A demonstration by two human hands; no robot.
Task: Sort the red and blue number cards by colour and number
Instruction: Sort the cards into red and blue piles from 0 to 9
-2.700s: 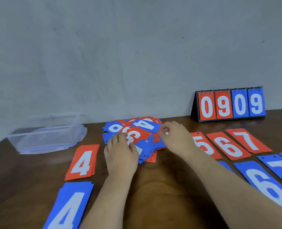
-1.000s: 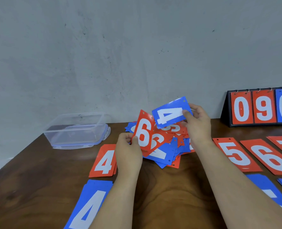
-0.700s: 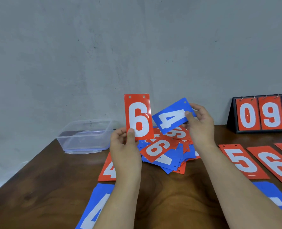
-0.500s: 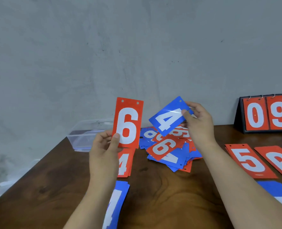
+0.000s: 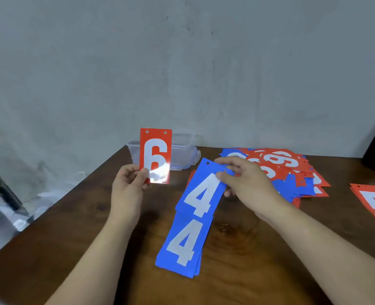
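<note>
The right hand (image 5: 248,183) pinches the thin glossy blue plastic "4" card (image 5: 202,192) by its punched end over the blue "4" pile (image 5: 183,247) on the worktop (image 5: 237,249), the left hand (image 5: 128,186) pinches the upright red "6" card (image 5: 155,150) by its bottom: light, stiff, likely slippery.

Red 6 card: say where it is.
Head view, left of centre: the left hand holds the red 6 upright before the plastic box, left of the blue 4 pile.

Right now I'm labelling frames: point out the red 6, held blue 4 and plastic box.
red 6 (image 5: 155,154): head view, card middle.
held blue 4 (image 5: 199,190): head view, card middle.
plastic box (image 5: 183,154): head view, front wall.
</note>
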